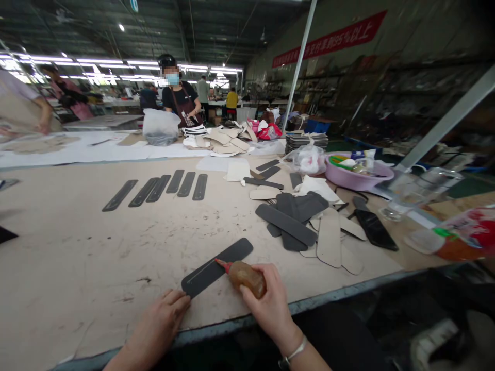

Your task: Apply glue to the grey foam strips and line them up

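In the head view, a beige worktable (96, 273), speckled with dark marks, fills the foreground; beyond it, a co-worker (181, 100) stands under strip lights (102, 61). A dark strip (209, 273) lies near the front edge. The left hand (164, 315) touches its near end, fingers bunched, whether gripping I cannot tell; the right hand (270, 296) holds a brown bottle (247, 278), red nozzle (223, 265) over the strip.

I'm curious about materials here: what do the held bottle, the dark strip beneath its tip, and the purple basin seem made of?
Bottle: probably plastic or rubber; amber-brown, slightly translucent-looking. Dark strip: perhaps leather or a synthetic; matte, thin, cleanly cut. Purple basin: likely plastic; even colour, smooth rim.
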Motion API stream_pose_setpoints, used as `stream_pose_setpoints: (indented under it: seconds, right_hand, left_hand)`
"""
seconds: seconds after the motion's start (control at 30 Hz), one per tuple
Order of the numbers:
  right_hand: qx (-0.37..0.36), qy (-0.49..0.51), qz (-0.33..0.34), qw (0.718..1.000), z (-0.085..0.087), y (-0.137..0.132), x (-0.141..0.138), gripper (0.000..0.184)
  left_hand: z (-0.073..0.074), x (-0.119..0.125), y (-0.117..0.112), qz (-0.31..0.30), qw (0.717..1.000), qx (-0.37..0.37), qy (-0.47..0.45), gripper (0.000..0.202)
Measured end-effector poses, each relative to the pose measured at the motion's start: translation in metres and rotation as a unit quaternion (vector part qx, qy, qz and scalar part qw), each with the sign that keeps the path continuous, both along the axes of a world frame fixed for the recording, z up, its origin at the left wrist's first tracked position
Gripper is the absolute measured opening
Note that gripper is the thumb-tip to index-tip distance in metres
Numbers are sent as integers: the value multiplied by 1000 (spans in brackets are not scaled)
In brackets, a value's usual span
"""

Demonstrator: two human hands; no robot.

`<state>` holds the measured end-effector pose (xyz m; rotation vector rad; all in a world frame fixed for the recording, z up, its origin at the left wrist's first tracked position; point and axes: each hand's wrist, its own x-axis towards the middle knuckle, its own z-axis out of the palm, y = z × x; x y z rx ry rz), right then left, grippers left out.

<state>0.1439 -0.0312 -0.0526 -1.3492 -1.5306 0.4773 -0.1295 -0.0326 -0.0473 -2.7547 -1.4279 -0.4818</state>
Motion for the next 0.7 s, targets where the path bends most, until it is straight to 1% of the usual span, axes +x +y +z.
stream_pose_setpoints:
  seconds: [0.17, 0.33, 0.43, 0.53, 0.6, 0.7]
  right_hand:
    - [2, -20, -57, 998, -1, 9, 18, 30]
    - [9, -43, -125, 991, 0, 17, 36, 27]
    - [8, -45, -148, 988, 1, 19, 43, 27]
    - [19, -15, -132, 991, 3, 13, 41, 29]
    - [18, 32, -96, 995, 4, 5, 32, 31]
    - [-19, 93, -24, 995, 6, -8, 11, 32]
  left_hand:
    - [0, -3, 5, -17, 998, 52, 19, 36]
    - [-2, -5, 10, -25, 998, 57, 17, 37]
    - [-4, -6, 12, -22, 998, 52, 13, 36]
    - [-3, -7, 11, -18, 999, 33, 16, 35]
    - [0, -6, 9, -15, 1000, 0, 19, 34]
    - [4, -3, 6, -6, 998, -52, 20, 31]
